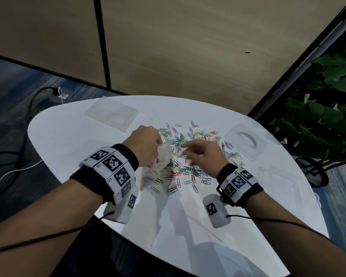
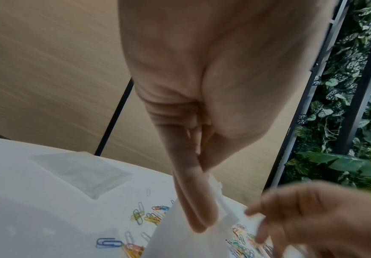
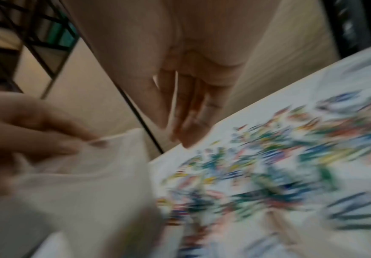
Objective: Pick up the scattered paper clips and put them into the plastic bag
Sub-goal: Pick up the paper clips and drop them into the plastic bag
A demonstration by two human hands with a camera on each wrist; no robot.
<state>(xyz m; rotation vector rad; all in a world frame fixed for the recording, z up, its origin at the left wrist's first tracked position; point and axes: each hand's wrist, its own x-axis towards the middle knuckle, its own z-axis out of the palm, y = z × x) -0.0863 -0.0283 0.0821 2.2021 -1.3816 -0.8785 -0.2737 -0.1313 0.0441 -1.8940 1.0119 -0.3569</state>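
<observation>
Several coloured paper clips [image 1: 188, 171] lie scattered over the middle of a white round table [image 1: 72, 136]. My left hand [image 1: 158, 143] pinches the rim of a crumpled clear plastic bag [image 1: 160, 162], which hangs down to the table at the left edge of the clips. A few clips show through the bag. My right hand [image 1: 185, 150] hovers just right of the bag's mouth, above the clips, with its fingers straight and nothing seen in them. The left wrist view shows the pinching fingers [image 2: 202, 225] on the bag [image 2: 191, 244]. The right wrist view is blurred.
A second, flat plastic bag [image 1: 112, 114] lies at the table's far left. A clear plastic lid with a handle [image 1: 246, 140] sits to the right of the clips. Plants [image 1: 328, 96] stand beyond the right edge. Cables [image 1: 12, 170] run over the floor at left.
</observation>
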